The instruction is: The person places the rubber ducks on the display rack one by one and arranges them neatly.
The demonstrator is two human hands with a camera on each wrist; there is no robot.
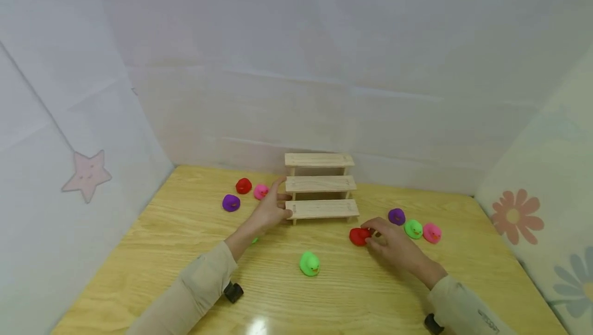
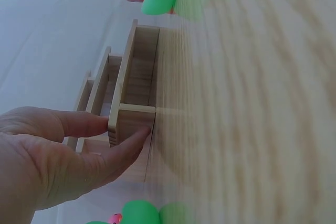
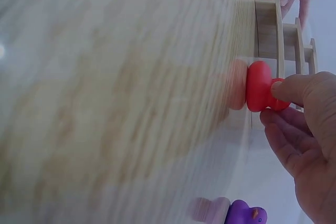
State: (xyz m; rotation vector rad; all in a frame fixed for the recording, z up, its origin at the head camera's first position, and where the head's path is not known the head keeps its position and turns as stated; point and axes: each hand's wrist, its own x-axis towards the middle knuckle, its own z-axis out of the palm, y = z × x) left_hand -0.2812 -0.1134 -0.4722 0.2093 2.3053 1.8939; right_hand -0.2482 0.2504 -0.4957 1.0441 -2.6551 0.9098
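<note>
A small three-step wooden stand (image 1: 321, 209) stands at the back of the table. My left hand (image 1: 268, 211) holds its left end; in the left wrist view the thumb lies on the edge of the lowest step (image 2: 123, 85) and a finger against the leg below. To the right of the stand, a red rubber duck (image 1: 359, 236) sits on the table. My right hand (image 1: 394, 242) pinches it, with the thumb and a finger at the duck's head (image 3: 280, 95) in the right wrist view.
Near the front middle sits a green duck (image 1: 309, 264). Purple (image 1: 396, 216), green (image 1: 414, 229) and pink (image 1: 432, 232) ducks stand right of my right hand. Red (image 1: 243, 186), purple (image 1: 231, 203) and pink (image 1: 261, 191) ducks are at the left; another green one (image 1: 255, 241) is mostly hidden by my left arm.
</note>
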